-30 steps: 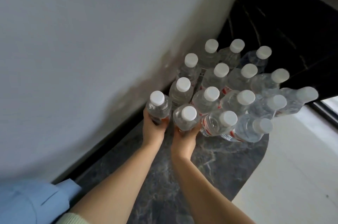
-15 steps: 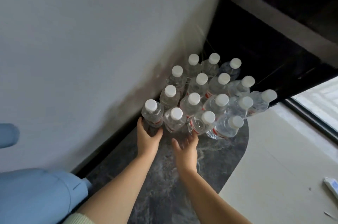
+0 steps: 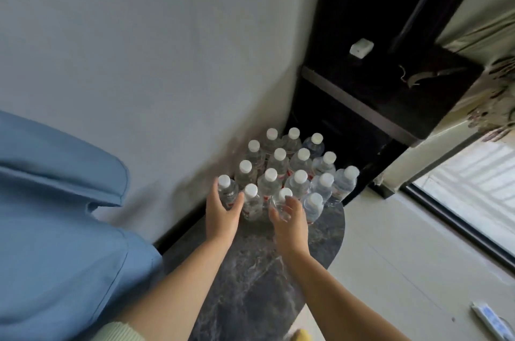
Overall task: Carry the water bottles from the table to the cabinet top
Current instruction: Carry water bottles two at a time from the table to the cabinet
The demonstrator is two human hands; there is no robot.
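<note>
Soft daylight enters from the window [image 3: 473, 190] at right; edges bend wide-angle, with slight motion blur.

Dark marbled desk [image 3: 250, 279] with a rounded end, set against the wall. A tight cluster of upright water bottles [image 3: 287, 170], clear with white caps, stands on its surface just beyond both hands; bare desk lies beneath the forearms.
</note>
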